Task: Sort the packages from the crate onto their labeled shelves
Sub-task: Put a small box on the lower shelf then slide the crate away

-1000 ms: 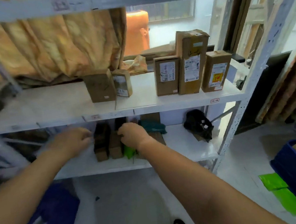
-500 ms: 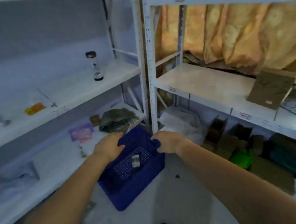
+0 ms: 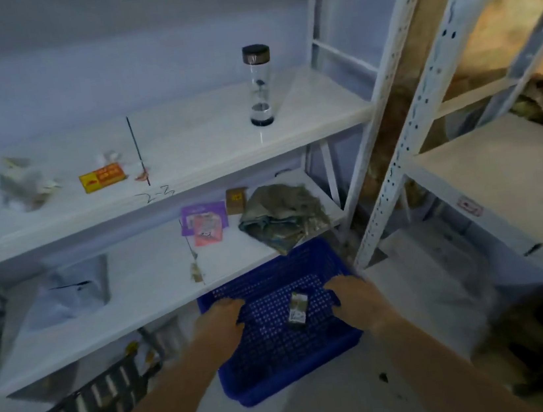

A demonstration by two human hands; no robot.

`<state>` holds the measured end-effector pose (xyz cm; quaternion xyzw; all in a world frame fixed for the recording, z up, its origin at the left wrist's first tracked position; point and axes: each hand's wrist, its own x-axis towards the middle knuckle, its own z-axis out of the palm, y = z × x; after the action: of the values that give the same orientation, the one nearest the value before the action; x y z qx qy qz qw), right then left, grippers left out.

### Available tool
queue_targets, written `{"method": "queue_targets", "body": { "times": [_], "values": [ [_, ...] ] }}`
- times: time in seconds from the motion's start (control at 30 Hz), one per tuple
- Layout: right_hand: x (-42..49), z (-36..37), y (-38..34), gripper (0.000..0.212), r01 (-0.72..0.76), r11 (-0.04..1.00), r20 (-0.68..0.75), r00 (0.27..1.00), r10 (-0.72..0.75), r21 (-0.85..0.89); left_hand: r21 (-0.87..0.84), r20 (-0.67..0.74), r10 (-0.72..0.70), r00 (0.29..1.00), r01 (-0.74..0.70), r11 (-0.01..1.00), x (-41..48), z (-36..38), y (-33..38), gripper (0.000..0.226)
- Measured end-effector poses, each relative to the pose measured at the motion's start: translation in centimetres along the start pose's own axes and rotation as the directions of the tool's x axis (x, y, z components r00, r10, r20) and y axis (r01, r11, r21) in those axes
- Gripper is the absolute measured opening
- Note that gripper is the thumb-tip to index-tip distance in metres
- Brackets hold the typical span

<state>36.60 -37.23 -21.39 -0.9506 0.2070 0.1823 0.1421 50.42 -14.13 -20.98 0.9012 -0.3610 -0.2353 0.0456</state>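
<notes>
One package (image 3: 298, 313), label unreadable, in crate (image 3: 285, 373) between left hand (image 3: 221, 319), right hand (image 3: 350, 294).

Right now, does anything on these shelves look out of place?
A crumpled olive bundle at the right end of the lower shelf seems to overhang its front edge above the blue crate, dumped rather than placed.

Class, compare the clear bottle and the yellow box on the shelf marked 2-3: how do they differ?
The clear bottle stands upright; the yellow box lies flat. The bottle is a see-through cylinder with a dark cap; the box is an opaque yellow-and-red block. The bottle is near the shelf's right end; the box sits further left. Both rest on the same white shelf.
</notes>
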Motion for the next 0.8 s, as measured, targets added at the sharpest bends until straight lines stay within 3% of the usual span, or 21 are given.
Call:
{"method": "queue_targets", "body": {
  "times": [0.47,0.67,0.8],
  "values": [
    [19.0,15.1,7.1,0.047,-0.117,0.992,0.241,0.965,0.104,0.039,0.054,0.188,-0.016,0.982,0.006,0.999,21.1,15.1,-6.1,0.043],
    [25.7,23.3,7.9,0.047,-0.176,0.983,0.286,0.945,0.157,0.043,0.040,0.237,0.053,0.970,-0.064,0.997,27.3,22.7,-8.0,0.044],
    [31.4,30.0,9.2,0.042,-0.169,0.984,0.307,0.941,0.145,0.051,0.056,0.301,-0.004,0.954,-0.014,0.998,32.9,30.6,-10.0,0.052]
  ]
}}
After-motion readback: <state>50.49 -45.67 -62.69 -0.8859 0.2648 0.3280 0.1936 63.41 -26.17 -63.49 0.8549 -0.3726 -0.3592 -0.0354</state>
